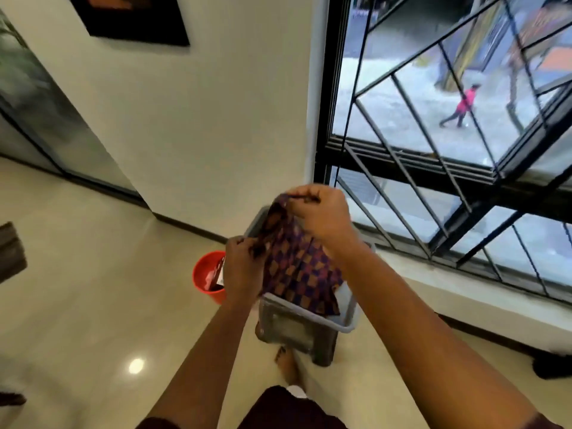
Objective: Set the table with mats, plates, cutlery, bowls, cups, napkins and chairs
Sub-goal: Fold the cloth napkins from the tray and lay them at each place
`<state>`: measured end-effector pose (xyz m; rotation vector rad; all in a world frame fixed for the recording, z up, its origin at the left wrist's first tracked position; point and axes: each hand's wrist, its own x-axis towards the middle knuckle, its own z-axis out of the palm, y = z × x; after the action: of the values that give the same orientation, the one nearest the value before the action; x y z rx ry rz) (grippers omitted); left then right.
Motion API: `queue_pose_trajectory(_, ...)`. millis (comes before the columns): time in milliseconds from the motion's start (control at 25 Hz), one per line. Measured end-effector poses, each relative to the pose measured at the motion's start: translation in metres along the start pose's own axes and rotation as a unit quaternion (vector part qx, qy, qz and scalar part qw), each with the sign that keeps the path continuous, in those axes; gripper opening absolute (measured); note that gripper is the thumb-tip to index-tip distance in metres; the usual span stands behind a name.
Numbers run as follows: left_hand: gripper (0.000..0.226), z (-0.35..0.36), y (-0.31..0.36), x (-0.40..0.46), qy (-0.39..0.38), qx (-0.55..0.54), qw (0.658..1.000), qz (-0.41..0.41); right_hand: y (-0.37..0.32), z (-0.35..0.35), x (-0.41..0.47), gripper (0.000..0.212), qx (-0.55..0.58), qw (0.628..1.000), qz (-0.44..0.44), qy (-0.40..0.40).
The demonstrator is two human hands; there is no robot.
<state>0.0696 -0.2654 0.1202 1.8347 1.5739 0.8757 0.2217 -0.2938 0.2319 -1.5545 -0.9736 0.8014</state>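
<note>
**Soft checked cloth lifted out of the bin**

While both hands hold it above the grey plastic bin, the checked cloth hangs in loose folds, which suggests something light, limp and easy to crumple; it looks like a woven mat or napkin, though which one cannot be told. Its pattern is small squares of purple and orange-brown, and the surface looks matte, not slippery. Nothing about it seems fragile.

The right hand, at about 12 o'clock from the cloth's middle, pinches its top edge between curled fingers and thumb. The left hand, at 9 o'clock, grips the side edge with fingers curled round a gathered fold. Holding two edges like this should let the cloth be spread flat; taking the corners would probably give the cleanest drape.

The bin is a stiff rectangular tub with a rounded rim, standing on glossy pale floor tiles. A red plastic bucket sits at 9 o'clock of the bin, just beside it. A barred window lies toward 2 o'clock.
</note>
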Motion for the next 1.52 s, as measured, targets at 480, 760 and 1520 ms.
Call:
queue_pose_trajectory(480,0.010,-0.187,0.102,-0.023,0.012,0.134,0.988,0.075,-0.168,-0.091,-0.051,0.012,-0.093,0.968,-0.206,0.112)
queue_pose_trajectory(760,0.028,-0.223,0.171,-0.022,-0.118,-0.255,0.926,0.251,-0.172,-0.114,-0.079,0.008,0.070,0.977,-0.188,0.066)
queue_pose_trajectory(1520,0.066,-0.157,0.267,0.043,-0.233,0.259,0.613,0.709,-0.141,-0.188,-0.203,0.018,-0.066,0.833,-0.114,0.537)
